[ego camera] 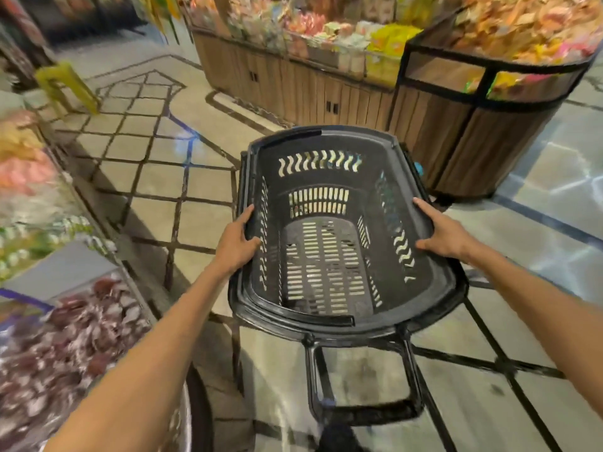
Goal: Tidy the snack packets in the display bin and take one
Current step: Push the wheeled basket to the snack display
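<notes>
1. Your left hand (236, 244) and right hand (445, 231) each clamp a side rim of the empty black shopping basket (329, 308), keeping it level to load
2. Snack packets (509, 27) sit untouched in the round display bin (473, 132), ahead right

Left hand (237, 244): bare, no glove, ring or watch visible.
Right hand (445, 233): bare, likewise unadorned.
Forearms: uncovered; no sleeve reaches into view.
</notes>
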Demonstrator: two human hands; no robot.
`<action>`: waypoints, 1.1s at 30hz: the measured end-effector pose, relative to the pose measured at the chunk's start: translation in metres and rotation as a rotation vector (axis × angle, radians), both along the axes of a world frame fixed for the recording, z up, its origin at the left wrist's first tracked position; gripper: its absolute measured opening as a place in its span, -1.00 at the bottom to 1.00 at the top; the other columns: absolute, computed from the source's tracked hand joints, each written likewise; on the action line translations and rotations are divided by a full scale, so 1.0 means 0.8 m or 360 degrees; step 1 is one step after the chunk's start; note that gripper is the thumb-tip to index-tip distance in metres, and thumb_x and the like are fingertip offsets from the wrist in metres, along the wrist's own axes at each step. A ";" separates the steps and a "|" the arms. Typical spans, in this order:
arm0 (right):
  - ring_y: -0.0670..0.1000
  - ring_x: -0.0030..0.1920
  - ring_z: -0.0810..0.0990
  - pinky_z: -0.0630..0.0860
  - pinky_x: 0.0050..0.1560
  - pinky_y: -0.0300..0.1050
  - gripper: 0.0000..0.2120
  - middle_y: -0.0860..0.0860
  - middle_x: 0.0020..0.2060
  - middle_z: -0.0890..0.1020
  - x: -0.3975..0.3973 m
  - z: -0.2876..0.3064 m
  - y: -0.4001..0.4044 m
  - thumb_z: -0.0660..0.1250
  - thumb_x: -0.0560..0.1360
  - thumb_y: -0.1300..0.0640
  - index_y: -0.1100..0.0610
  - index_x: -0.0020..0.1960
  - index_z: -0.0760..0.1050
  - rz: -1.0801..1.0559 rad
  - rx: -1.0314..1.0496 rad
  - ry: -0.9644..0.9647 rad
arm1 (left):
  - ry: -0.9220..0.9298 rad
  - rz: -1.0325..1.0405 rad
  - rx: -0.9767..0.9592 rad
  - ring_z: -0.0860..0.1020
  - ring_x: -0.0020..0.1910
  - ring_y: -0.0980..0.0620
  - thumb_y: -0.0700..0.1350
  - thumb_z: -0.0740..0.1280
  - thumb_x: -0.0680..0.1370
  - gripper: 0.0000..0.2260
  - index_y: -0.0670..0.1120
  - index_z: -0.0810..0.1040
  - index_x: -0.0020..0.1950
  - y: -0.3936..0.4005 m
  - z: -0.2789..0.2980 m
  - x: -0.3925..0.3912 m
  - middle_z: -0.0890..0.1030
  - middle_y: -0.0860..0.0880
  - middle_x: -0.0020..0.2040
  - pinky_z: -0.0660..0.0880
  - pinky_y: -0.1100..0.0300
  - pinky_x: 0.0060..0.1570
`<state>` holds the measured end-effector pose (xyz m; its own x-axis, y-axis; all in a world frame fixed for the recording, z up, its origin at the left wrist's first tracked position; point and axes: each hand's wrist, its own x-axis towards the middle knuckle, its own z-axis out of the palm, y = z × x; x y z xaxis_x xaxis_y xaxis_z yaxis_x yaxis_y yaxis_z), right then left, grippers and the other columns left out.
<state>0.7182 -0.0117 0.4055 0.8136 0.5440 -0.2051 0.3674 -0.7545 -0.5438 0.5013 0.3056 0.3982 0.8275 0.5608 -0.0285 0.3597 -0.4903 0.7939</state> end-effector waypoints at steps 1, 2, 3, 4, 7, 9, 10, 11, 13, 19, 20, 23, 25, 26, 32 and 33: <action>0.18 0.29 0.45 0.41 0.26 0.02 -0.08 0.14 0.42 0.36 0.024 0.001 0.024 0.48 0.38 0.28 -0.02 0.55 0.04 0.0025 0.0011 0.0005 | 0.0017 0.0023 0.0027 0.50 0.15 0.00 -0.33 0.28 0.52 -0.37 -0.08 0.15 0.54 0.021 0.002 0.017 0.40 -0.09 0.42 0.46 0.13 0.12; 0.18 0.29 0.45 0.40 0.26 0.00 -0.09 0.14 0.42 0.35 0.047 0.002 0.049 0.48 0.38 0.28 -0.02 0.55 0.04 0.0058 0.0005 0.0003 | 0.0032 0.0053 0.0052 0.53 0.17 -0.11 -0.32 0.29 0.52 -0.37 -0.08 0.15 0.54 0.042 0.003 0.033 0.41 -0.10 0.41 0.48 0.04 0.13; 0.18 0.29 0.45 0.39 0.25 -0.02 -0.10 0.14 0.42 0.35 0.069 0.005 0.074 0.48 0.39 0.28 -0.02 0.55 0.04 0.0095 -0.0005 -0.0002 | 0.0053 0.0091 0.0066 0.52 0.19 -0.23 -0.31 0.29 0.52 -0.37 -0.07 0.16 0.54 0.063 0.006 0.049 0.42 -0.10 0.41 0.49 -0.03 0.12; 0.18 0.29 0.44 0.38 0.25 -0.03 -0.10 0.14 0.42 0.35 0.091 0.009 0.098 0.47 0.39 0.28 -0.02 0.55 0.04 0.0122 -0.0011 0.0003 | 0.0065 0.0116 0.0070 0.50 0.19 -0.29 -0.31 0.29 0.52 -0.37 -0.07 0.16 0.54 0.083 0.008 0.063 0.41 -0.10 0.41 0.49 -0.04 0.12; 0.18 0.32 0.42 0.38 0.30 0.01 -0.10 0.13 0.44 0.33 0.153 0.014 0.166 0.47 0.40 0.26 -0.03 0.55 0.02 0.0182 -0.0005 0.0012 | 0.0028 0.0135 0.0053 0.50 0.23 -0.08 -0.32 0.29 0.51 -0.38 -0.11 0.17 0.54 0.140 0.017 0.110 0.36 -0.09 0.44 0.45 0.12 0.11; 0.20 0.34 0.38 0.35 0.33 0.08 -0.10 0.12 0.45 0.30 0.195 0.015 0.210 0.46 0.41 0.25 -0.04 0.56 0.01 0.0211 0.0008 0.0029 | 0.0021 0.0164 0.0067 0.49 0.14 0.05 -0.33 0.29 0.52 -0.39 -0.13 0.17 0.53 0.178 0.020 0.145 0.36 -0.08 0.44 0.41 0.22 0.07; 0.20 0.35 0.38 0.34 0.33 0.10 -0.10 0.12 0.45 0.30 0.216 0.015 0.232 0.46 0.42 0.24 -0.05 0.56 0.00 0.0232 0.0003 0.0030 | 0.0022 0.0182 0.0068 0.47 0.10 0.09 -0.33 0.28 0.52 -0.39 -0.13 0.17 0.53 0.196 0.021 0.163 0.37 -0.07 0.43 0.40 0.24 0.04; 0.21 0.34 0.38 0.35 0.31 0.08 -0.11 0.12 0.44 0.31 0.237 0.013 0.253 0.45 0.43 0.23 -0.06 0.56 -0.01 0.0247 -0.0004 0.0028 | 0.0021 0.0202 0.0057 0.44 0.11 0.12 -0.34 0.28 0.52 -0.40 -0.13 0.17 0.53 0.215 0.019 0.182 0.37 -0.07 0.43 0.37 0.27 0.04; 0.20 0.31 0.41 0.35 0.24 -0.01 -0.12 0.13 0.42 0.35 0.282 0.006 0.297 0.44 0.44 0.23 -0.04 0.56 -0.01 0.0261 0.0005 0.0018 | 0.0017 0.0229 0.0045 0.41 0.20 0.11 -0.34 0.28 0.52 -0.40 -0.12 0.18 0.53 0.259 0.013 0.226 0.38 -0.07 0.42 0.34 0.28 0.08; 0.18 0.30 0.43 0.37 0.17 -0.11 -0.13 0.10 0.43 0.34 0.427 -0.028 0.420 0.45 0.42 0.26 0.03 0.56 0.02 0.0256 0.0101 0.0096 | 0.0054 0.0169 0.0104 0.45 0.27 0.01 -0.35 0.28 0.50 -0.39 -0.16 0.19 0.53 0.389 -0.001 0.380 0.41 -0.12 0.40 0.37 0.23 0.17; 0.18 0.31 0.43 0.38 0.21 -0.07 -0.12 0.10 0.44 0.33 0.452 -0.032 0.441 0.46 0.42 0.26 0.02 0.56 0.02 0.0244 0.0117 0.0098 | 0.0052 0.0141 0.0105 0.45 0.28 -0.01 -0.36 0.27 0.50 -0.39 -0.16 0.19 0.53 0.411 0.000 0.408 0.41 -0.13 0.40 0.39 0.18 0.23; 0.16 0.35 0.40 0.38 0.26 -0.04 -0.12 0.06 0.45 0.32 0.519 -0.039 0.494 0.46 0.41 0.27 -0.01 0.56 0.02 0.0185 0.0155 0.0149 | 0.0093 0.0113 0.0133 0.43 0.34 -0.11 -0.36 0.27 0.51 -0.41 -0.17 0.19 0.52 0.468 0.003 0.483 0.38 -0.16 0.42 0.35 0.07 0.34; 0.14 0.29 0.46 0.39 0.12 -0.17 -0.13 0.04 0.42 0.37 0.558 -0.042 0.528 0.44 0.42 0.28 -0.02 0.56 0.02 0.0124 0.0170 0.0158 | 0.0116 0.0063 0.0158 0.41 0.35 -0.12 -0.36 0.28 0.51 -0.41 -0.18 0.19 0.52 0.508 0.003 0.532 0.39 -0.18 0.41 0.32 0.12 0.30; 0.13 0.24 0.49 0.38 0.02 -0.24 -0.13 0.04 0.40 0.39 0.576 -0.043 0.543 0.43 0.43 0.28 -0.02 0.56 0.02 0.0088 0.0167 0.0156 | 0.0126 0.0038 0.0156 0.42 0.33 -0.13 -0.36 0.28 0.51 -0.40 -0.17 0.19 0.52 0.529 0.001 0.558 0.41 -0.20 0.39 0.34 0.10 0.27; 0.08 0.02 0.54 0.48 0.00 -0.15 -0.12 0.13 0.35 0.44 0.684 -0.084 0.626 0.43 0.42 0.31 0.02 0.56 0.00 -0.0159 0.0230 0.0195 | 0.0192 -0.0206 0.0153 0.48 0.20 -0.02 -0.35 0.28 0.53 -0.40 -0.13 0.17 0.53 0.646 -0.023 0.733 0.40 -0.11 0.41 0.39 0.21 0.07; 0.15 0.12 0.53 0.48 0.10 -0.02 -0.11 0.14 0.37 0.42 0.700 -0.093 0.638 0.43 0.42 0.32 0.02 0.56 0.00 -0.0227 0.0231 0.0206 | 0.0198 -0.0288 0.0166 0.47 0.24 -0.07 -0.35 0.29 0.53 -0.41 -0.15 0.17 0.53 0.664 -0.029 0.764 0.37 -0.12 0.43 0.39 0.18 0.11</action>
